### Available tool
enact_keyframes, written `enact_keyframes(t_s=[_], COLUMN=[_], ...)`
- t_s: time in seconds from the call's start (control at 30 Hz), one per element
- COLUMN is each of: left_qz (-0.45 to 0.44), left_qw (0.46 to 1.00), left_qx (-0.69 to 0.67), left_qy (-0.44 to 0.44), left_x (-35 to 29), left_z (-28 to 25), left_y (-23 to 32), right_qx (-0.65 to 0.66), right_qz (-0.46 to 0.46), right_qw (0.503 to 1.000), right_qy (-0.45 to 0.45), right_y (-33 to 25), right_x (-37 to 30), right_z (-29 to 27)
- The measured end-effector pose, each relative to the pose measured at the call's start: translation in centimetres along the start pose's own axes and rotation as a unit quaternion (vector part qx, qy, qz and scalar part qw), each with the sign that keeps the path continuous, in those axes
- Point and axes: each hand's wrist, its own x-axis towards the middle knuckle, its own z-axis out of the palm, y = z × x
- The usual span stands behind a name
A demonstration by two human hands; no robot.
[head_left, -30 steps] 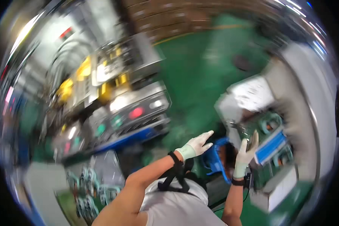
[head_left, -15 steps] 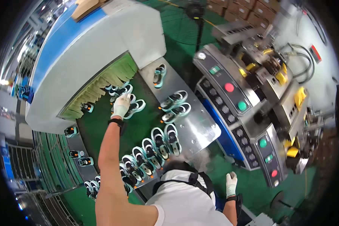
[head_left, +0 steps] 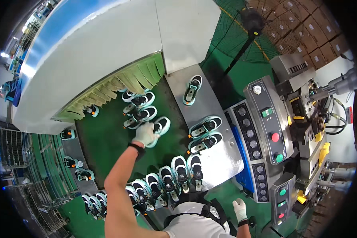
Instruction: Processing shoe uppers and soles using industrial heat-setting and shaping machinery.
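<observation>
My gloved left hand [head_left: 146, 134] reaches over the green belt and closes round one end of a black, white and mint sneaker [head_left: 162, 125]. Just beyond it on the belt lie another sneaker [head_left: 141, 116] and a few more, close to the green strip curtain [head_left: 111, 85]. My gloved right hand [head_left: 239, 210] hangs low at my right side, fingers loosely curled, with nothing in it. Along the near edge of the belt runs a row of several sneakers [head_left: 167, 181]. On the metal plate to the right sit a pair of sneakers [head_left: 205, 142] and a single one [head_left: 192, 90].
A large white and blue machine housing [head_left: 107, 43] rises behind the belt. To the right stands a control panel [head_left: 267, 115] with red and green buttons. Further back are a floor fan [head_left: 252, 22] and stacked cartons [head_left: 321, 27]. Several sneakers [head_left: 84, 174] line the left rail.
My left hand has moved nearer and to the right, from the shoes by the curtain to the nearest sneaker on the belt. The whole view has shifted. My right hand still hangs low.
</observation>
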Motion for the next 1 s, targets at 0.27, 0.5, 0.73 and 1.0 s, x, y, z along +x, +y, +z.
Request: enact_keyframes(t_s=[0.27, 0.5, 0.73, 1.0], left_qz=[0.108, 0.389, 0.397, 0.441], left_qw=[0.842, 0.764, 0.74, 0.79], left_qx=[-0.528, -0.5, -0.541, -0.426], left_qy=[-0.03, -0.124, -0.049, -0.016], left_x=[-15.9, -15.8, -14.3, -2.6], left_z=[-8.5, -10.8, -11.2, -15.5], left_y=[16.4, 29.5, 41.4, 57.8], right_qx=[0.26, 0.565, 0.686, 0.735], right_qz=[-0.155, -0.133, -0.243, -0.282], right_qw=[0.921, 0.626, 0.6, 0.55], right_qy=[-0.244, -0.521, -0.331, -0.279], right_y=[-22.2, -21.8, -18.5, -13.3], right_x=[-4.7, -5.9, -5.2, 0.6], right_z=[-0.5, 0.0, -12.9, -22.1])
